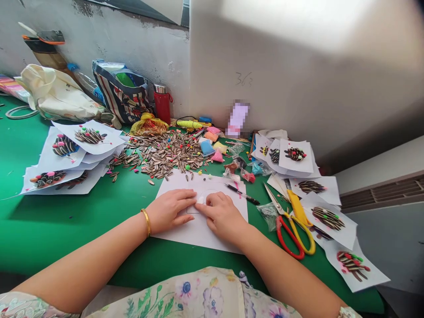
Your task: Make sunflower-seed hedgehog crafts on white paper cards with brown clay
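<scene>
On white paper (pixel 198 229) at six o'clock on the tabletop (pixel 82 216), the left hand (pixel 175 207) lies, fingers outstretched; whether the right hand (pixel 225 217) pinches anything between bent fingers is unclear. Scissors (pixel 282 213) rest at the paper's three o'clock.

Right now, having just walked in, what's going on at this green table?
A person is working bare-handed on white paper. The left hand rests open on it; the fingers of the right hand are at a small white bit whose shape is hard to make out. A black pen lies beside the right hand. Beyond the paper is a pile of striped seeds, and sheets with seed designs lie on both sides.
</scene>
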The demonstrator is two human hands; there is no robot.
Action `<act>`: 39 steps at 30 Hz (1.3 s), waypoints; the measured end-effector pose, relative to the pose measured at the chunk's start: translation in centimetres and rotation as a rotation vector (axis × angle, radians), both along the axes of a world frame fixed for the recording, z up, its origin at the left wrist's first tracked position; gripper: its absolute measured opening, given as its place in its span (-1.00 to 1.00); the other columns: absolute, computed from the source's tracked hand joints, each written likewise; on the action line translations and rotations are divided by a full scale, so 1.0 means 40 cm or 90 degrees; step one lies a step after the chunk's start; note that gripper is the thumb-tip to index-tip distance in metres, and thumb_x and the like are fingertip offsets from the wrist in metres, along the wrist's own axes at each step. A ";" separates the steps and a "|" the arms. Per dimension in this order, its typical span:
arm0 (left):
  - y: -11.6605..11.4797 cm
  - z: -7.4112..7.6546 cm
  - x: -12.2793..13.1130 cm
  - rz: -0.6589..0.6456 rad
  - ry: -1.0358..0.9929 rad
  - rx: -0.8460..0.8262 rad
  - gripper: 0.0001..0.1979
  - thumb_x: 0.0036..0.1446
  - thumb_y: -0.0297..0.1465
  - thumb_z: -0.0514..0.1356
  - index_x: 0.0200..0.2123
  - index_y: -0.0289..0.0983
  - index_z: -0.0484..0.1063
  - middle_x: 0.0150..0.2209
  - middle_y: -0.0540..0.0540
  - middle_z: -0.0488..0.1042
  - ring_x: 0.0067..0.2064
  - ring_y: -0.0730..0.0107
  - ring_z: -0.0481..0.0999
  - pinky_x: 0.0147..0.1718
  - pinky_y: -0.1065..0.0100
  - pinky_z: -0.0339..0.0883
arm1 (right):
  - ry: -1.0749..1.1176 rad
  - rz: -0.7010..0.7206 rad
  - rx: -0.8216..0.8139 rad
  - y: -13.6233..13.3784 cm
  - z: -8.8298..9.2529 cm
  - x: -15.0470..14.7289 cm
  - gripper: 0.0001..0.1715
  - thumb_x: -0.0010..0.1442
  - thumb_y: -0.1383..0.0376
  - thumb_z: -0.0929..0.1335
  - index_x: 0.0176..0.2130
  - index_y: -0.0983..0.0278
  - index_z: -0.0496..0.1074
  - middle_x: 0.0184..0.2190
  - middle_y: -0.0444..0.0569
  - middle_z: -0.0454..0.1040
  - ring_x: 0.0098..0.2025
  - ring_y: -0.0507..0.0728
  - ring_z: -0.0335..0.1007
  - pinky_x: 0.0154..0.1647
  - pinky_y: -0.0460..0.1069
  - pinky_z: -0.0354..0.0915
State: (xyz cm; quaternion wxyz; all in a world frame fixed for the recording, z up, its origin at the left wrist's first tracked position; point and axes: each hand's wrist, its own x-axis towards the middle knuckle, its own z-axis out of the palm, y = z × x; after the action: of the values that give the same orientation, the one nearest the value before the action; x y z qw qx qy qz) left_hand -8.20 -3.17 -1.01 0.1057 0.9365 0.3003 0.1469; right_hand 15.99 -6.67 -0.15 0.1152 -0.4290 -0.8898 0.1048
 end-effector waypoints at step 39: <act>-0.002 0.005 0.016 0.003 0.057 -0.015 -0.36 0.24 -0.02 0.12 0.30 -0.17 0.24 0.22 -0.23 0.34 0.18 -0.01 0.33 0.19 -0.03 0.19 | 0.024 -0.064 -0.068 0.022 -0.001 0.023 -0.38 0.18 0.53 0.27 0.18 0.20 0.40 -0.18 0.04 0.39 -0.14 0.17 0.21 -0.07 0.05 0.22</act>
State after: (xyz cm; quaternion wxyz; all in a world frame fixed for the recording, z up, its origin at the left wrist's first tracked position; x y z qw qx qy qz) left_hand -7.56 -3.25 -0.80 0.1029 0.9401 0.3087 0.1015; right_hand 16.91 -5.80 -0.19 0.1144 -0.4769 -0.8578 0.1541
